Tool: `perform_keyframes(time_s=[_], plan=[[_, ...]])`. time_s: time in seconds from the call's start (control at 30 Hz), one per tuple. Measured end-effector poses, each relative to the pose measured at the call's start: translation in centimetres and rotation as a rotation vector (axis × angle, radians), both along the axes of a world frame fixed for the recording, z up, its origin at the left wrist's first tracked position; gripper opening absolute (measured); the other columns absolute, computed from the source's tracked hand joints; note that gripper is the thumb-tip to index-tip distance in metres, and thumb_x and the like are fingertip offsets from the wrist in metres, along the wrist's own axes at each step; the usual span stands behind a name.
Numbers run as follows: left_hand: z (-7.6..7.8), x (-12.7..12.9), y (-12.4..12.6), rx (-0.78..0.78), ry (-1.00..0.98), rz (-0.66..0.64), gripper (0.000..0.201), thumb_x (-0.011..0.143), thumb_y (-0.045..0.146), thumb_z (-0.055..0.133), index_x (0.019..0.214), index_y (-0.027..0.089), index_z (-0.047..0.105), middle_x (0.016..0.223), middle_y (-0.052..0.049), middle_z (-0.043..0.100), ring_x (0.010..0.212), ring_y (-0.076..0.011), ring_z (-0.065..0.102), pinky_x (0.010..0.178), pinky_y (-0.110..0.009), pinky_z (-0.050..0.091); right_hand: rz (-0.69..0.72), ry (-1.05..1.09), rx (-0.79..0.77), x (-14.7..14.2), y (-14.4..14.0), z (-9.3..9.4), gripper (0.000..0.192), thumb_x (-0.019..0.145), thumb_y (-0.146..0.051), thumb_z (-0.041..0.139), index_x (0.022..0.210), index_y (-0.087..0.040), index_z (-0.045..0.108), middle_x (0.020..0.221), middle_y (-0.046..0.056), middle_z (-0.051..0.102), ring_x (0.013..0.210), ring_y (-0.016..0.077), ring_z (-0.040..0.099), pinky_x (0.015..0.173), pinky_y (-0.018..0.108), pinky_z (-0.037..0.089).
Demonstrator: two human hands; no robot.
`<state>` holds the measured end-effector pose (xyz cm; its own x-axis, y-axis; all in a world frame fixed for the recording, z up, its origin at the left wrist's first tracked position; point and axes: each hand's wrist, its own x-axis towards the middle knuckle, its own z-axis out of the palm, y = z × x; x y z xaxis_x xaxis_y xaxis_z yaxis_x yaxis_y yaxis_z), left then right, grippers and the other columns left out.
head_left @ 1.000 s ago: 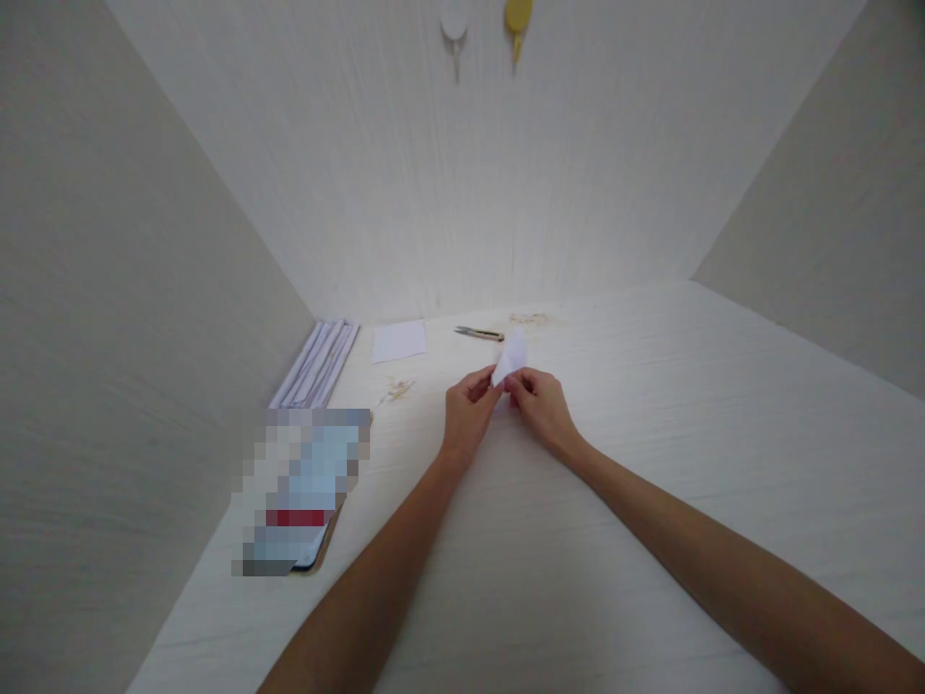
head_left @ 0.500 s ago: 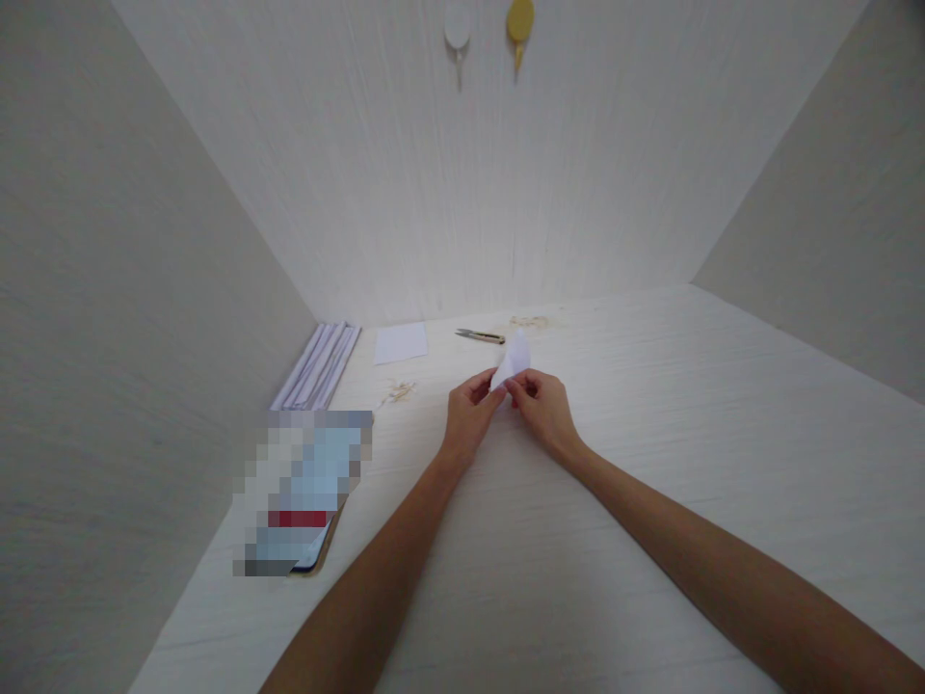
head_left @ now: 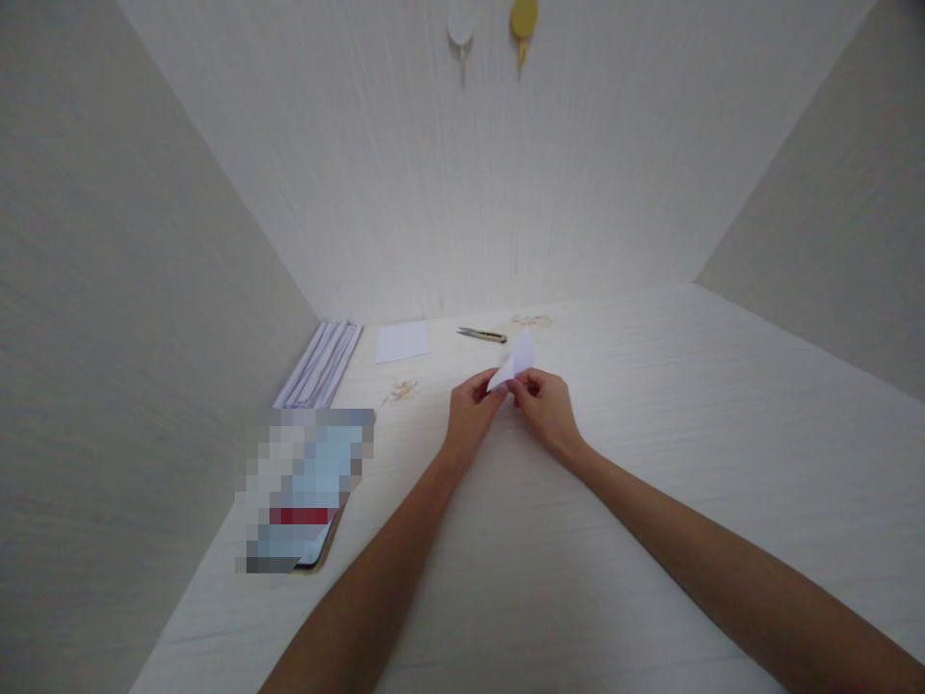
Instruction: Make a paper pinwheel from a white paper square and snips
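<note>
A small white sheet of paper (head_left: 517,359), bent into a curve, stands up between my two hands over the table. My left hand (head_left: 473,410) pinches its lower left edge. The fingers of my right hand (head_left: 543,403) are closed on its lower right side, close against the left fingertips. Just beyond the paper lies a pair of thread snips (head_left: 482,334), blades pointing left. Behind it is a loose heap of thin pale strips (head_left: 531,321), too small to make out.
A flat white paper square (head_left: 402,342) lies near the back wall, with small pale pieces (head_left: 402,389) in front of it. Folded white papers (head_left: 320,364) are stacked along the left wall, and a partly blurred phone (head_left: 325,482) lies nearer. Two round hooks (head_left: 524,19) hang on the wall.
The paper's upper part has tipped slightly to the right, and its left corner now sticks out further over my left fingers. Both hands keep almost the same place and grip.
</note>
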<state>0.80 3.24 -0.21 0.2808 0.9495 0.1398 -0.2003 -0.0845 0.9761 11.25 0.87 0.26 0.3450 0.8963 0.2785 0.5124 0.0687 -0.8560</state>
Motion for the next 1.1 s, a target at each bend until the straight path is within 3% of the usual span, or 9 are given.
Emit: perform_keyframes(time_s=[0.47,0.77,1.1], plan=[[-0.1,0.07,0.05,0.006,0.033,0.019,0.023,0.061,0.016,0.058,0.084,0.015,0.065,0.087,-0.003,0.067,0.082,-0.0152,0.059,0.081,-0.03,0.042,0.028,-0.04,0.014,0.1,-0.13,0.16,0.025,0.071,-0.02,0.044,0.046,-0.019,0.044,0.045,-0.002,0.046,0.046,0.0116,0.041,0.05,0.024,0.03],[-0.33,0.1,0.13,0.048,0.099,0.023,0.029,0.061,0.014,0.058,0.089,0.013,0.064,0.094,-0.007,0.065,0.088,-0.0172,0.058,0.083,-0.032,0.042,-0.007,-0.021,0.024,0.04,0.01,-0.05,0.018,0.066,-0.017,0.048,0.049,-0.019,0.043,0.047,-0.003,0.045,0.047,0.0112,0.041,0.049,0.023,0.03],[-0.2,0.09,-0.07,0.074,0.122,0.007,0.026,0.062,0.013,0.055,0.086,0.016,0.065,0.09,-0.004,0.067,0.086,-0.0163,0.059,0.082,-0.032,0.043,-0.012,-0.117,0.038,-0.08,-0.19,0.14,0.021,0.068,-0.016,0.044,0.048,-0.02,0.037,0.046,-0.002,0.044,0.047,0.0114,0.038,0.048,0.024,0.027]])
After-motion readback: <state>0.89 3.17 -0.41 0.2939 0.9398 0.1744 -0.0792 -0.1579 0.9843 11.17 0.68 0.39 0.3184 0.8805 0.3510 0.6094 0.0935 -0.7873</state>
